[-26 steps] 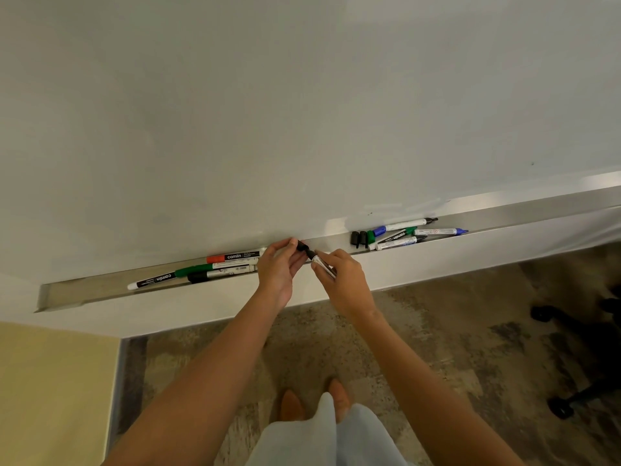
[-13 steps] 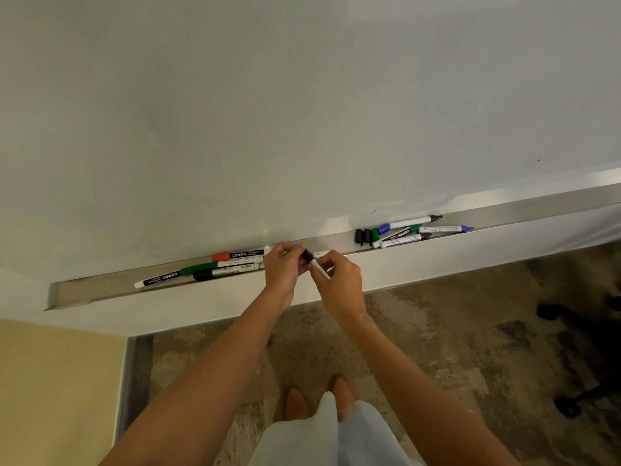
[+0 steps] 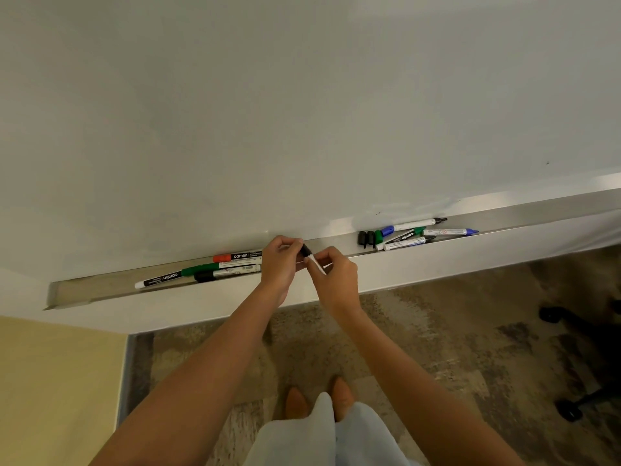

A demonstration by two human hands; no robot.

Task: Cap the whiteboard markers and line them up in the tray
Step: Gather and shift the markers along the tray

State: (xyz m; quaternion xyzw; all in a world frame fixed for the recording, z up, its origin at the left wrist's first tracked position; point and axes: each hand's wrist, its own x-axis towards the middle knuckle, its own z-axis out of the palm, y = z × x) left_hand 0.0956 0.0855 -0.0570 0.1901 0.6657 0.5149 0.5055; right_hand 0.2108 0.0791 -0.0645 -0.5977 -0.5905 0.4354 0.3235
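Holding a marker (image 3: 316, 264) in my right hand (image 3: 336, 280), fingers pinched round its white barrel, above the tray (image 3: 100, 289).
- Left hand (image 3: 280, 264): fingers grasp a black cap (image 3: 305, 251), which meets the marker's upper end; I cannot tell if it is fully seated.
- Tray, left group, lying side by side: red marker (image 3: 237, 256), green marker (image 3: 201, 270), black marker (image 3: 225, 274). Their right ends are hidden behind my left hand.
- Tray, right group, loosely heaped: two loose black caps (image 3: 366, 237) just beside a green cap (image 3: 379, 235); several markers (image 3: 413, 235), uncapped tips pointing right, one blue-tipped marker (image 3: 450, 232) farthest right.
- Whiteboard (image 3: 302, 112) behind the tray; carpet (image 3: 437, 331) below.
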